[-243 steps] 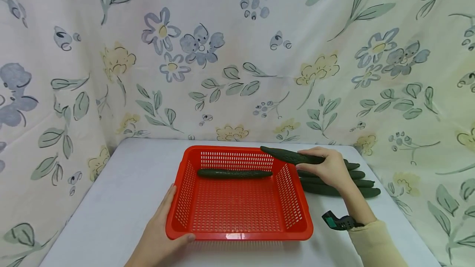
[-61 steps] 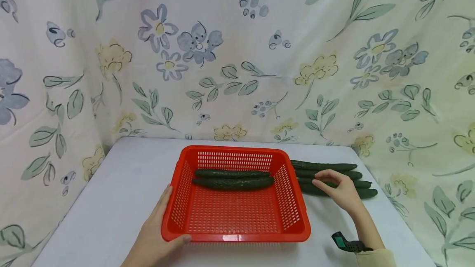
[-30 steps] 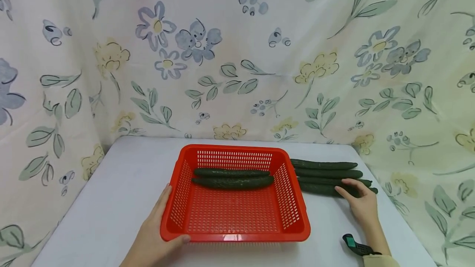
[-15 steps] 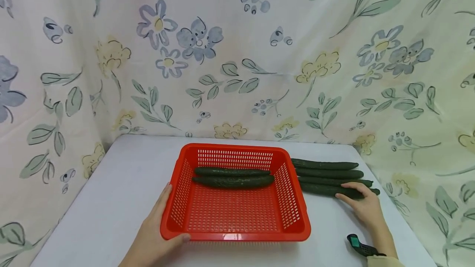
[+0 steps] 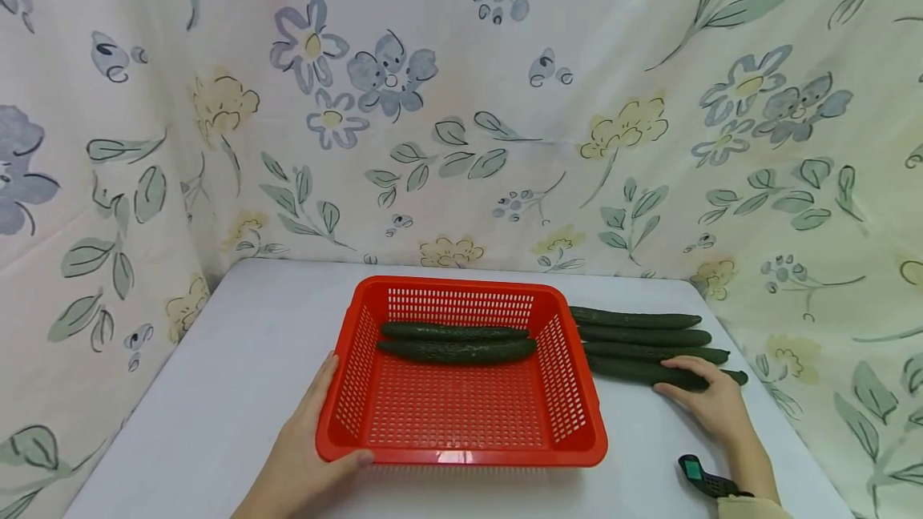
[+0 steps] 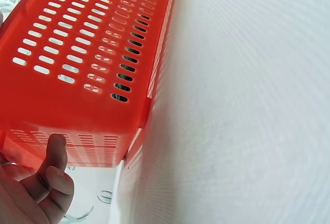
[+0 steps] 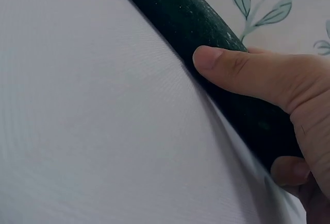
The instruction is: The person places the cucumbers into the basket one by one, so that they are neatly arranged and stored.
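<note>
A red perforated plastic basket (image 5: 454, 457) stands mid-table, with two dark green cucumbers (image 5: 457, 352) lying side by side along its back half. My left hand (image 5: 297, 451) holds the basket's front left corner, thumb at the front rim and fingers along the left side. The left wrist view shows the basket's slotted wall (image 6: 62, 105) and curled fingers beside it. Right of the basket, my right hand (image 5: 710, 405) grips the nearest cucumber (image 5: 623, 368) of a row, near its right end. In the right wrist view the thumb lies across this cucumber (image 7: 175, 18); its far side is hidden.
Behind the gripped cucumber lie three more cucumbers (image 5: 645, 335), roughly parallel, their left ends partly hidden by the basket. A white table (image 5: 238, 359) carries everything. Floral cloth (image 5: 461, 142) hangs behind and at the sides. The right wrist wears a black band (image 5: 710, 483).
The cucumber earlier held above the basket's right side now lies in the basket beside the first. My right hand has moved right and toward me, onto the nearest cucumber. The left hand stays put.
</note>
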Motion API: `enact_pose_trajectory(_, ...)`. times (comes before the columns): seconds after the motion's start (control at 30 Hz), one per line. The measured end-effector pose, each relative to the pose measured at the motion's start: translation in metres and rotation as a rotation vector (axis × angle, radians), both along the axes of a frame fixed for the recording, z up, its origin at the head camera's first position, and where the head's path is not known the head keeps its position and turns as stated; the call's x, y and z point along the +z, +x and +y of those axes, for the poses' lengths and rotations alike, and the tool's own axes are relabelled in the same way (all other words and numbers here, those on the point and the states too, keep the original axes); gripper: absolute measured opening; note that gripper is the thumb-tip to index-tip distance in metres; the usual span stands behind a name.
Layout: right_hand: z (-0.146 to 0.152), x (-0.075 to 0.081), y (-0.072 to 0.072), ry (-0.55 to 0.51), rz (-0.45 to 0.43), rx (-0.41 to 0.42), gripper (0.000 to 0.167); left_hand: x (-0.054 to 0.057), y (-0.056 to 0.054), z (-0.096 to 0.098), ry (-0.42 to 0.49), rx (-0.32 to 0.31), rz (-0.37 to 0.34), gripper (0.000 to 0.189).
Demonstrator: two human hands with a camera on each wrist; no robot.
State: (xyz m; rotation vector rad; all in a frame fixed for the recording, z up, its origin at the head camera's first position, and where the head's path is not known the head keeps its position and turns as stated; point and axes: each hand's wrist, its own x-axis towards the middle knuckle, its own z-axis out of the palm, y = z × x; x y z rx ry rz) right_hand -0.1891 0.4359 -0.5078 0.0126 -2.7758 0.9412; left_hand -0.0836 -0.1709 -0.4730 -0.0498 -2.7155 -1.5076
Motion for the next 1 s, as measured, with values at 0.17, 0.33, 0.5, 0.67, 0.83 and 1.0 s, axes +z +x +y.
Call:
enact_pose_trajectory(0.17,0.001,-0.002,-0.001,-0.003,0.003,-0.004,0.049,0.0,0.001,0.0,-0.008,-0.002,0.01,0.126)
enact_pose_trajectory(0.33,0.004,-0.005,-0.003,0.005,-0.002,-0.01,0.049,0.0,0.002,-0.001,-0.001,-0.003,0.002,0.126)
enact_pose_trajectory(0.5,0.005,-0.007,-0.004,-0.001,0.014,-0.014,0.047,0.0,0.002,-0.001,0.002,0.0,0.005,0.126)
enact_pose_trajectory(0.67,0.006,-0.009,-0.003,0.002,0.048,-0.009,0.045,0.0,0.001,0.0,0.008,0.001,0.003,0.126)
enact_pose_trajectory(0.83,0.005,-0.013,-0.001,0.002,0.1,-0.016,0.041,-0.001,0.001,0.001,0.007,-0.003,-0.005,0.126)
enact_pose_trajectory(1.0,0.0,-0.014,0.001,0.01,0.14,-0.04,0.039,0.001,0.001,0.0,0.003,0.0,-0.023,0.126)
